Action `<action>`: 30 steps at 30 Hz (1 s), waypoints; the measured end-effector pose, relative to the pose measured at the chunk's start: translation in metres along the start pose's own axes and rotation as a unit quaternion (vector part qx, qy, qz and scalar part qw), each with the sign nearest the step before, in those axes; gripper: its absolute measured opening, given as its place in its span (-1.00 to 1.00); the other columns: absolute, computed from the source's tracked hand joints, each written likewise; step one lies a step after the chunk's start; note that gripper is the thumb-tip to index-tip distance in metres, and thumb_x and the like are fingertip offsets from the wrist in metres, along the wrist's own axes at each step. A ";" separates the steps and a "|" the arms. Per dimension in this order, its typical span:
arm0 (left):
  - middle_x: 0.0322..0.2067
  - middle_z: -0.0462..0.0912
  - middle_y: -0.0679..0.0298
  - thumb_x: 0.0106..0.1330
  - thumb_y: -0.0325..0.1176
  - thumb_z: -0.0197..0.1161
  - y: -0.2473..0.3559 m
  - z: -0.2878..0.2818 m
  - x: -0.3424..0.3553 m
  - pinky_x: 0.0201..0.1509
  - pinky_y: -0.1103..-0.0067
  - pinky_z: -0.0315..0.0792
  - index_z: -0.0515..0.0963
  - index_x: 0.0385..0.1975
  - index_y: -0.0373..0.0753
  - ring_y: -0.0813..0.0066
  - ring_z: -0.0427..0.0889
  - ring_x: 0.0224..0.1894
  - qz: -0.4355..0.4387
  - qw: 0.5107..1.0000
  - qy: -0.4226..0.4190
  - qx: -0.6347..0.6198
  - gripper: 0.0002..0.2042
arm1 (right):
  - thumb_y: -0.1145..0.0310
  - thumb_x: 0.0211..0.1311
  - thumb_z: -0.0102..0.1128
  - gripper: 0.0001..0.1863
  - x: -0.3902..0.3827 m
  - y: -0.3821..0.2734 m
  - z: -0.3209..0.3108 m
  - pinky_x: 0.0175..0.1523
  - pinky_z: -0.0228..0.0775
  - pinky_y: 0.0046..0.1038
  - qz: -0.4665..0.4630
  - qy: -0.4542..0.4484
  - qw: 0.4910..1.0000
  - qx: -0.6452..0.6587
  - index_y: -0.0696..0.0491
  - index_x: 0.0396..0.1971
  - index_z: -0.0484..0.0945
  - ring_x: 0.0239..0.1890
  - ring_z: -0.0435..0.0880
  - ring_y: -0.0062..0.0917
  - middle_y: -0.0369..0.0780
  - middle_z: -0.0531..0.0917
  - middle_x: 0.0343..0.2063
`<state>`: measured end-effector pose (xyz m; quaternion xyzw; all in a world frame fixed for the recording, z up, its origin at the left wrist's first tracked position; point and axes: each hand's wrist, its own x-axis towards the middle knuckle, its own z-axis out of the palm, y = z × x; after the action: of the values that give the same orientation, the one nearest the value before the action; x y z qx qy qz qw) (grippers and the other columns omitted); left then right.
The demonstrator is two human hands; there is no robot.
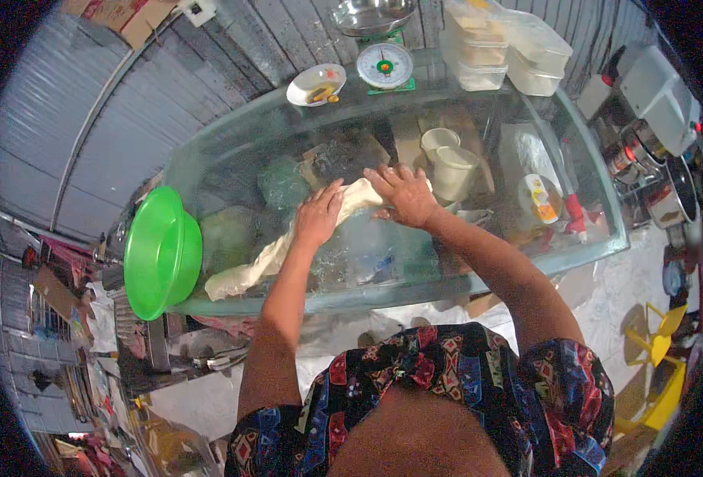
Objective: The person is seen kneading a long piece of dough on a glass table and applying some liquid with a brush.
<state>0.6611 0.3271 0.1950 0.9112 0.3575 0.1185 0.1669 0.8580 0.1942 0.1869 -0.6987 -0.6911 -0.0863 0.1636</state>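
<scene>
A long rope of pale dough (248,266) stretches diagonally across the glass top (232,143), from the near left up toward the middle. My left hand (317,215) rests on it with fingers extended and lightly curved over its surface. Farther right, my right hand (403,195) lies on the dough's upper end, palm down and fingers spread. The underside of each hand is hidden.
A green basin (149,253) sits at the left edge. At the back are a white bowl (304,94), a scale (385,65) and stacked plastic tubs (480,48). Cream cups (452,175) show at the glass's middle right. A yellow chair (661,326) stands on the right.
</scene>
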 end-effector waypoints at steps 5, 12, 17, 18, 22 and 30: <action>0.20 0.36 -0.02 0.12 0.13 0.29 0.053 -0.019 -0.005 0.20 0.05 0.23 0.17 0.32 -0.01 -0.01 0.37 0.21 0.078 0.967 0.014 0.241 -0.22 | -0.25 0.03 0.17 -0.17 0.009 0.016 0.013 -0.03 0.39 -0.07 0.001 0.018 1.000 0.005 -0.07 0.25 0.26 0.02 0.48 -0.18 -0.14 0.51 0.01; 0.08 0.45 0.07 -0.03 -0.01 0.44 0.022 0.014 0.033 0.12 0.10 0.34 0.12 0.34 -0.01 -0.05 0.43 0.11 0.071 0.990 -0.028 0.119 -0.10 | -0.27 0.07 0.11 -0.32 0.050 0.043 0.021 -0.12 0.47 -0.14 -0.080 -0.053 0.990 0.099 0.03 -0.04 0.46 -0.19 0.61 -0.07 -0.05 0.62 -0.21; -0.05 0.60 0.05 0.02 0.02 0.41 0.000 0.013 0.056 0.05 0.28 0.43 0.36 0.22 -0.12 0.03 0.57 0.00 0.047 0.997 -0.061 -0.031 -0.27 | -0.35 0.08 0.05 -0.33 0.071 0.048 0.011 -0.11 0.47 -0.09 -0.018 -0.132 0.980 0.146 0.02 -0.23 0.59 -0.24 0.66 -0.06 0.02 0.67 -0.35; -0.05 0.60 0.05 0.02 0.02 0.41 -0.005 0.014 0.062 0.05 0.28 0.43 0.36 0.22 -0.12 0.03 0.57 0.00 0.048 0.996 -0.062 -0.030 -0.27 | -0.36 0.09 0.03 -0.32 0.075 0.050 0.012 -0.11 0.47 -0.10 -0.007 -0.140 0.977 0.160 0.02 -0.24 0.60 -0.24 0.65 -0.06 0.02 0.67 -0.36; -0.05 0.61 0.04 0.06 0.01 0.39 -0.010 0.014 0.070 0.05 0.33 0.43 0.44 0.14 -0.16 0.07 0.58 0.01 0.001 0.992 -0.085 -0.096 -0.35 | -0.40 0.09 -0.03 -0.28 0.087 0.052 0.015 -0.12 0.48 -0.11 0.017 -0.157 0.971 0.181 0.02 -0.23 0.63 -0.25 0.65 -0.07 0.02 0.67 -0.40; 0.26 0.25 0.13 0.12 -0.03 0.34 0.037 0.006 0.044 0.16 0.02 0.28 0.14 0.33 -0.02 0.05 0.26 0.28 0.067 0.989 0.017 0.131 -0.22 | -0.32 0.08 0.05 -0.24 0.053 0.041 0.022 -0.17 0.42 -0.04 -0.001 0.074 0.995 0.067 -0.08 0.16 0.37 -0.10 0.58 -0.12 -0.10 0.54 -0.03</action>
<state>0.7173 0.3313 0.2080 0.9449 0.3110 0.0969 0.0316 0.8984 0.2522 0.1807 -0.6775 -0.6819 -0.0910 0.2604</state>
